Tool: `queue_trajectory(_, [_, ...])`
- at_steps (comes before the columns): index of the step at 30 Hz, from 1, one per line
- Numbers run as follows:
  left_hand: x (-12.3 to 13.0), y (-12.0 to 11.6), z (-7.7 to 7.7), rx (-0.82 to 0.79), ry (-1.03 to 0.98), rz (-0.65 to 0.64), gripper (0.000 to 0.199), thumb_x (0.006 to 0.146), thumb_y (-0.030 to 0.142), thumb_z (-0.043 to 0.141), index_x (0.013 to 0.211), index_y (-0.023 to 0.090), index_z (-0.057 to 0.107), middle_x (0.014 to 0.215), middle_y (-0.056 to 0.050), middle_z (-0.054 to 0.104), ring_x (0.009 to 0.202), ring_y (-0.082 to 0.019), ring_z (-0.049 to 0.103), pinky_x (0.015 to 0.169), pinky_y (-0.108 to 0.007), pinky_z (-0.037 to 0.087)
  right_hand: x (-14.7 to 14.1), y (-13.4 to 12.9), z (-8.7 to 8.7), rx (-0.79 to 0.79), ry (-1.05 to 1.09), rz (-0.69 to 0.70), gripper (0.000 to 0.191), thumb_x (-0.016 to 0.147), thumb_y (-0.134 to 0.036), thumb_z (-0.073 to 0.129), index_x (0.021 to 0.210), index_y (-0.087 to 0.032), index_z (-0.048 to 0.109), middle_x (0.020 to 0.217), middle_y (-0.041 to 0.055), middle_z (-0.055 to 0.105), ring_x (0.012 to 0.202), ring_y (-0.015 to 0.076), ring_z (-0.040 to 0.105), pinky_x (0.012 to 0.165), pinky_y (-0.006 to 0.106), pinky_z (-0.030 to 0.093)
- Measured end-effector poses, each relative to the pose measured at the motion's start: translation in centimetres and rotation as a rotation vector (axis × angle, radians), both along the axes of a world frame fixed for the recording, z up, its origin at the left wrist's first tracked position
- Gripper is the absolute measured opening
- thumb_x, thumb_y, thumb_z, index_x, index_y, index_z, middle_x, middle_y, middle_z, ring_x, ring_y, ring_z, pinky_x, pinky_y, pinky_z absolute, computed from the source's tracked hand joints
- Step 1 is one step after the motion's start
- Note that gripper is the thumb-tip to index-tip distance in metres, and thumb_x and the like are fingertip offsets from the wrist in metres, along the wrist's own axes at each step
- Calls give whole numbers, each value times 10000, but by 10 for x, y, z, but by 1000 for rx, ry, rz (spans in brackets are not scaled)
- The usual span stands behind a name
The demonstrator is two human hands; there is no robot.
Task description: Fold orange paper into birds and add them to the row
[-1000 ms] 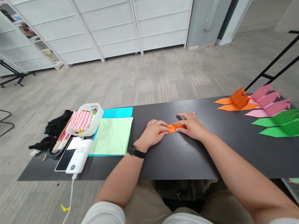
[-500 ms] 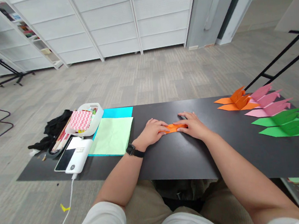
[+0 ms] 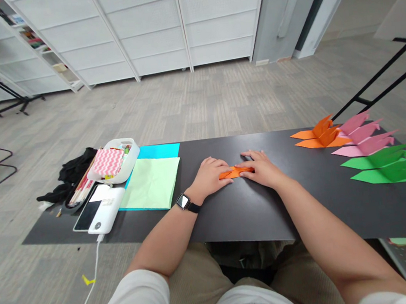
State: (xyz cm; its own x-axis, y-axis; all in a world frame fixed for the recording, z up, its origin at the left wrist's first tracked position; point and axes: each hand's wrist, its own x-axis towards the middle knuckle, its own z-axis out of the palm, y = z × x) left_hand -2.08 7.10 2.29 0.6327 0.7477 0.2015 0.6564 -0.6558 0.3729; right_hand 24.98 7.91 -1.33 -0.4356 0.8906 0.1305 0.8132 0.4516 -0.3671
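My left hand (image 3: 210,175) and right hand (image 3: 261,169) hold opposite ends of the folded orange paper (image 3: 235,172), apparently flattening it, and the next move calls for aligned edges.

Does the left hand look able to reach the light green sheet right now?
Probably yes: nothing stands between the left hand and the light green sheet, though its fingers are on the folded orange paper.

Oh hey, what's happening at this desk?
A person has both hands, left hand and right hand, on a small folded piece of orange paper on the dark table. Folded orange, pink and green paper figures stand to the right. Light green paper, a white basket and a phone lie to the left.
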Motion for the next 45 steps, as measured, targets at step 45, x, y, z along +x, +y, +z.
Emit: queue_trajectory(45, [21,1,-6,-19,9,166,144,1009,254,633,1010,242,776,1122,-45,743,1021,-240,653,1055,-461,497,-19,1,1,56,116,-72,198,941,-368,673,1081,-293,791,1307,95,679,1302,342,617,1230,722,319])
